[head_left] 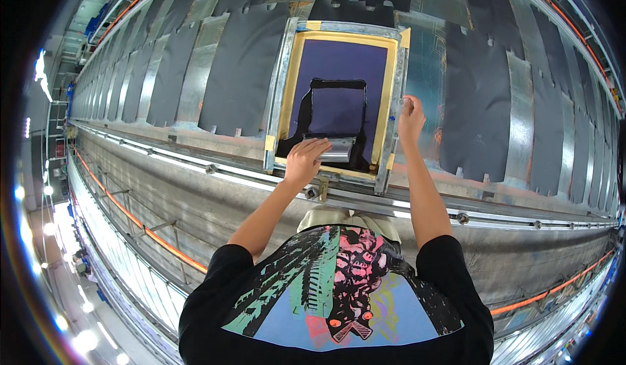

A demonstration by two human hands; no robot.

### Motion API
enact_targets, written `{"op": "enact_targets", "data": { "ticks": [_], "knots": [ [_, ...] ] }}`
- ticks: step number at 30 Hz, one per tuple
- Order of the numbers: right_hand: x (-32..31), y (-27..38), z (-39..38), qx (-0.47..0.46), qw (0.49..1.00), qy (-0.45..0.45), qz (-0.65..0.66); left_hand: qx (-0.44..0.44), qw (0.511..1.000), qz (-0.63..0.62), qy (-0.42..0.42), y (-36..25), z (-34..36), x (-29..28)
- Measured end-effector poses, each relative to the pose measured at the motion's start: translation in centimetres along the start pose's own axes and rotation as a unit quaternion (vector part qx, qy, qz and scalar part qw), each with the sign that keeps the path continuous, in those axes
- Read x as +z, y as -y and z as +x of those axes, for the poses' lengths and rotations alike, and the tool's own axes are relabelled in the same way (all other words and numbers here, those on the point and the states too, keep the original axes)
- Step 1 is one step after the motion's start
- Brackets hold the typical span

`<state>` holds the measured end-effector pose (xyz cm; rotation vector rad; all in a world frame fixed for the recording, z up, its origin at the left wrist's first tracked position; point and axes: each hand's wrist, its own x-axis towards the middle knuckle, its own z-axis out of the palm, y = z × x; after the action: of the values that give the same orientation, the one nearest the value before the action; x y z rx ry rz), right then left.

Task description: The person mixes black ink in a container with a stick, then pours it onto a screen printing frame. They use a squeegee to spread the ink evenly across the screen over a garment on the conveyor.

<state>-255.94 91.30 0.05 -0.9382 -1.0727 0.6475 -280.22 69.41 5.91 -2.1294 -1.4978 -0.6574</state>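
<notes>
A screen printing frame (278, 91) with metal sides and yellow tape lies in front of me, its mesh (343, 57) dark purple. Black ink (305, 114) is spread on the mesh in a rough rectangular outline, thickest at the left and near end. My left hand (304, 163) is closed over the left part of a silvery metal squeegee (338, 150), which lies across the near end of the mesh. At the frame's right side, my right hand (411, 122) has its fingers curled at the outer edge; its palm side is partly hidden.
A long printing table carries a row of dark grey fabric panels (242, 71) with shiny bare strips (199, 71) between them. A metal rail (176, 153) runs along its near edge, with small fittings (462, 218). Orange tubes (140, 223) line the walkway sides.
</notes>
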Motion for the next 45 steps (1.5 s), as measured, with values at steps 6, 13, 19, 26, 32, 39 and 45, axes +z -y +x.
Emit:
{"op": "enact_targets", "data": {
  "ticks": [6,13,19,26,32,39,45],
  "knots": [
    [-0.6,-1.0,2.3,-0.003,1.0,-0.009,-0.028,0.043,0.998,0.046,0.023,-1.2,-1.6,0.8],
    [-2.7,1.2,3.6,0.125,0.988,0.066,-0.059,-0.01,1.0,-0.003,0.02,1.5,12.9,-0.7],
    [-0.5,2.2,3.3,0.105,0.993,0.052,0.008,0.005,0.998,0.07,-0.007,4.6,19.7,-1.1],
    [-4.8,1.5,1.4,0.089,0.995,0.025,0.031,0.069,0.996,0.038,-0.03,-1.8,6.1,0.6],
    [-4.0,2.4,0.8,0.062,0.998,0.016,-0.018,0.03,0.999,0.016,-0.037,0.9,13.8,-0.8],
    [-2.8,1.4,1.2,0.054,0.998,0.015,-0.01,-0.019,0.986,0.157,0.047,0.6,15.2,0.6],
    [-4.3,-1.3,2.3,0.087,0.996,0.019,-0.013,0.068,0.992,0.098,0.028,-2.8,5.1,2.3]
  ]
}}
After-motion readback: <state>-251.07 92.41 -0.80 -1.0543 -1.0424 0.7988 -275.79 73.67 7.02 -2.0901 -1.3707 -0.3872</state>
